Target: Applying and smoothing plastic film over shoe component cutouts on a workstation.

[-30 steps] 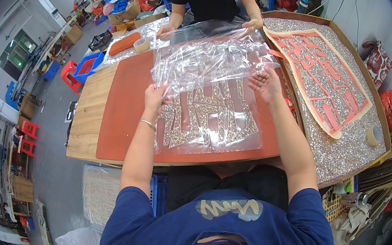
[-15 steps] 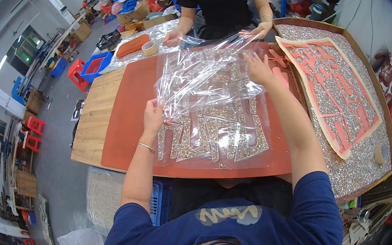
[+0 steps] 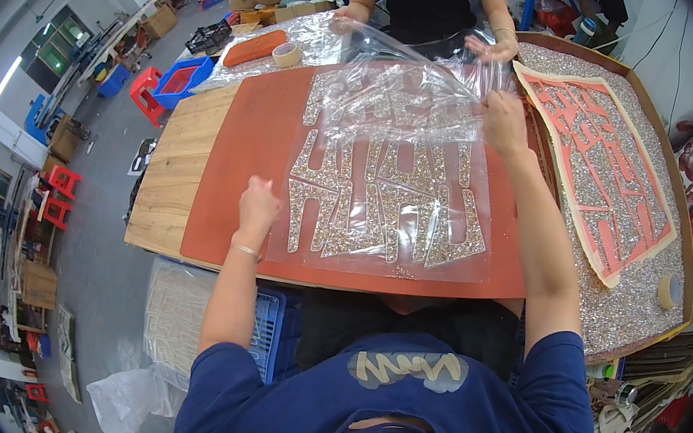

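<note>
A clear plastic film point(image 3: 395, 106), wrinkled and shiny, is raised over the far half of a transparent sheet point(image 3: 479, 263). Glittering rhinestone shapes point(image 3: 449, 229) cover that sheet, which lies flat on a reddish-brown board. My right hand point(image 3: 507, 122) is closed on the film's right edge. Beside the sheet's left edge is my left hand point(image 3: 257, 210), apart from the film; its fingers look curled but are smeared by motion. Across the table, a co-worker's hands point(image 3: 490, 50) are at the film's far side, one with the palm up.
The reddish-brown board point(image 3: 243, 143) lies on a wooden tabletop point(image 3: 179, 170). At right stands a shallow tray of loose stones point(image 3: 636, 321), holding a pink-orange stencil point(image 3: 622, 224) and a tape roll point(image 3: 669, 292). Another tape roll point(image 3: 287, 55) sits far left. Below is a blue crate point(image 3: 268, 328).
My left hand has come off the film and moved down and left. My right hand has closed on the film and moved right. The film has been drawn away, uncovering more rhinestone shapes.
</note>
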`<state>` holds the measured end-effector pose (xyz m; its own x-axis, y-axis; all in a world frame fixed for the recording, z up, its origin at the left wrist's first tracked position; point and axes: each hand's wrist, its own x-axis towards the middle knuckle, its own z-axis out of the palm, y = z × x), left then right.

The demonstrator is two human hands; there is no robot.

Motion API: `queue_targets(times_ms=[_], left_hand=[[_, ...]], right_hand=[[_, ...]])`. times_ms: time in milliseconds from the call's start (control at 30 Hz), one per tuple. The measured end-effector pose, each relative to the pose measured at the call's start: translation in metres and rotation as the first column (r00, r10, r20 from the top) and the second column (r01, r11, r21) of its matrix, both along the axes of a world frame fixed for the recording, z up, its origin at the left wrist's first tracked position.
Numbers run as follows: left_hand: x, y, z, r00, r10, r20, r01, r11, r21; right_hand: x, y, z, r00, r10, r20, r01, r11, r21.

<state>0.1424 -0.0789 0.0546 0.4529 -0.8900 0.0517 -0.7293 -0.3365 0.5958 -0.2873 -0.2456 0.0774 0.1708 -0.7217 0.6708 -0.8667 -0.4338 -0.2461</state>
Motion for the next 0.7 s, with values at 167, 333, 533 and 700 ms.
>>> queue_targets(times_ms=[167, 333, 533, 700], left_hand=[[0.032, 0.043, 0.006, 0.963, -0.081, 0.258, 0.151, 0.952, -0.267], [-0.059, -0.018, 0.082, 0.72, -0.24, 0.651, 0.625, 0.632, -0.459], [-0.136, -0.087, 0.146, 0.173, -0.256, 0.951, 0.833, 0.553, -0.002], [-0.131, -0.047, 0.143, -0.024, -0.554, 0.832, 0.749, 0.541, 0.382]], right_hand=[[0.098, 0.145, 0.024, 0.93, 0.334, -0.154, -0.349, 0.934, -0.079], [0.056, 0.211, 0.05, 0.951, 0.241, -0.195, -0.256, 0.965, -0.054], [0.028, 0.252, 0.059, 0.899, 0.273, -0.341, -0.286, 0.958, 0.013], [-0.002, 0.255, 0.05, 0.899, 0.208, -0.386, -0.274, 0.954, -0.123]])
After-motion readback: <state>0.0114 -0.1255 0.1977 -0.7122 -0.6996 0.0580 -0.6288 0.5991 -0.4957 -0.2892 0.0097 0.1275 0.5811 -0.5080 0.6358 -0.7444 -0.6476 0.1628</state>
